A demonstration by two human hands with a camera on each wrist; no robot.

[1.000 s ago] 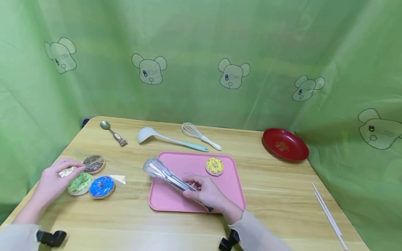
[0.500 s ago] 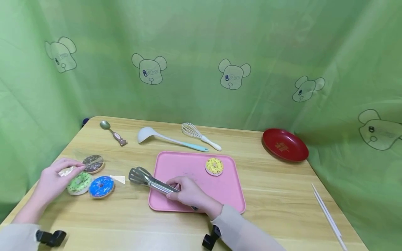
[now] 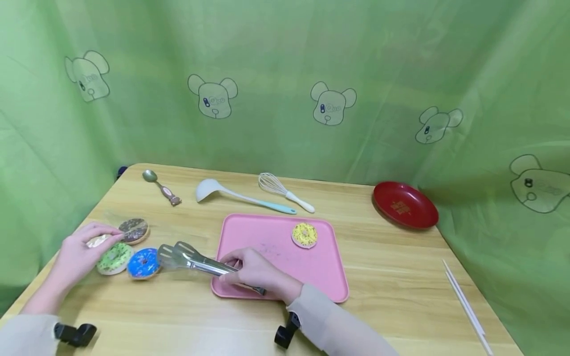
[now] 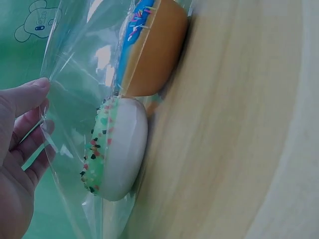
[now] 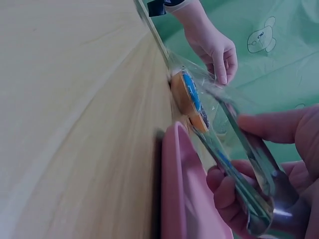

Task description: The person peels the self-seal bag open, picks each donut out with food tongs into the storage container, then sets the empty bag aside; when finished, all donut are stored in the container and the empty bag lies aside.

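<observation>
My left hand (image 3: 86,249) pinches the edge of a clear plastic bag (image 4: 75,107), lifting its upper side. Inside the bag are a green-iced donut (image 3: 115,258), a blue-iced donut (image 3: 144,263) and a dark sprinkled donut (image 3: 134,230). With my right hand (image 3: 258,272) I grip metal tongs (image 3: 207,265), thumb on one arm and fingers on the other. Their slotted ends point left and overlap the bag's side right by the blue donut. In the right wrist view the two arms of the tongs (image 5: 254,154) stand apart. A yellow-iced donut (image 3: 305,235) lies on the pink tray (image 3: 311,277).
Behind the tray lie a ladle (image 3: 245,199) and a white whisk (image 3: 285,190). A spoon (image 3: 162,189) is at the back left. The red plate (image 3: 404,205) stands at the back right, and white chopsticks (image 3: 465,304) lie along the right edge. A green curtain (image 3: 276,143) surrounds the table.
My right hand has carried the tongs left from over the tray, bringing their ends to the blue donut. The left hand keeps its pinch on the plastic bag, almost unmoved.
</observation>
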